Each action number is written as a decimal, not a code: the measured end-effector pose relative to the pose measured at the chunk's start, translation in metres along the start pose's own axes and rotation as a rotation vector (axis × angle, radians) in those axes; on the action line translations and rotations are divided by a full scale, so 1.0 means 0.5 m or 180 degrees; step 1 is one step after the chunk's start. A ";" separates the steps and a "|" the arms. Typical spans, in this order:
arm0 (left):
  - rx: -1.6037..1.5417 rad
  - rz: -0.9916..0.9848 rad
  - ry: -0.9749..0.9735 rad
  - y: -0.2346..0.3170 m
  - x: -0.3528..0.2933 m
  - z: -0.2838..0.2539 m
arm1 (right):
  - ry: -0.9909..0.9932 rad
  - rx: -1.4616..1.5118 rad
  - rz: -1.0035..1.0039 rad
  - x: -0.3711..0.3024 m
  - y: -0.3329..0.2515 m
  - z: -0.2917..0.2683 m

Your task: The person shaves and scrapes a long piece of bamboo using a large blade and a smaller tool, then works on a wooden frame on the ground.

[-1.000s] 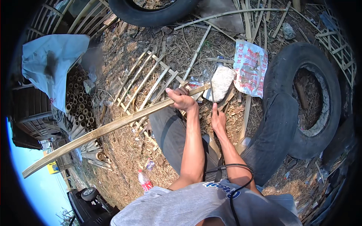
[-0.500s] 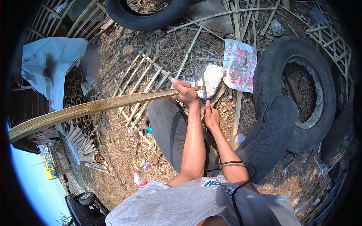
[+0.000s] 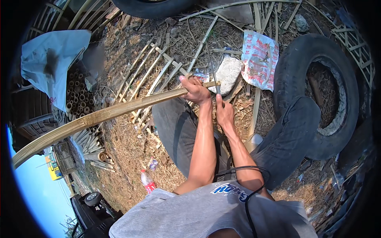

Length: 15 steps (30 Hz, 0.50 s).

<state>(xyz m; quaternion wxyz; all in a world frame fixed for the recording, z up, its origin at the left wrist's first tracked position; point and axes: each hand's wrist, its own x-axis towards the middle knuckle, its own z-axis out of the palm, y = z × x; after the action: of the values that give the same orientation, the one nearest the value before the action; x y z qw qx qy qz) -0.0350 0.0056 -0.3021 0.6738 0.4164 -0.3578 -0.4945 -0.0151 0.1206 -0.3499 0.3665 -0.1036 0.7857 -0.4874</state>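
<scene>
A long split bamboo strip (image 3: 119, 108) runs from the far left to just past my left hand (image 3: 196, 92), which is wrapped around it near its right end. My right hand (image 3: 225, 114) grips a knife with a long thin blade (image 3: 214, 76), its thumb laid along the handle. The blade points away from me and crosses the bamboo strip close to its end. The handle is mostly hidden in my fist. Just beyond the blade lies a pale rough stone (image 3: 230, 73) on the ground.
A large tyre (image 3: 287, 75) lies by my right knee, next to a printed plastic sack (image 3: 260, 59). Bamboo lattice pieces (image 3: 145, 81) spread ahead on the left. Stacked bamboo tubes (image 3: 79, 93) sit under a pale sheet (image 3: 55, 67). A plastic bottle (image 3: 147, 180) lies near my left side.
The bamboo strip's left end has dipped, and its right end has risen across the blade. The blade now leans further left at its far tip. My view has shifted slightly.
</scene>
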 end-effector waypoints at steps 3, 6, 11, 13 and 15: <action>-0.0099 -0.0012 -0.0066 0.006 0.001 -0.009 | -0.0183 0.0328 -0.0474 -0.010 -0.041 -0.013; -0.0013 -0.0052 0.0197 -0.004 -0.010 0.010 | -0.0112 -0.0164 0.0412 0.015 0.055 0.003; -0.0160 0.0040 -0.0135 -0.007 0.021 -0.028 | -0.0225 0.0516 0.0371 0.015 0.007 0.002; -0.0175 0.0013 -0.0091 -0.006 0.007 -0.010 | -0.0211 0.0646 -0.0143 0.016 0.012 -0.010; -0.0103 0.0038 0.0136 -0.004 -0.003 0.006 | -0.0460 0.0235 0.0644 0.018 0.048 0.002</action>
<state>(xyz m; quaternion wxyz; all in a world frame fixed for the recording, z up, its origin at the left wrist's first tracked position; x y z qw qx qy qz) -0.0388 0.0061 -0.3031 0.6909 0.4137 -0.3378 -0.4873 -0.0163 0.1271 -0.3745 0.4731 -0.0450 0.7452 -0.4678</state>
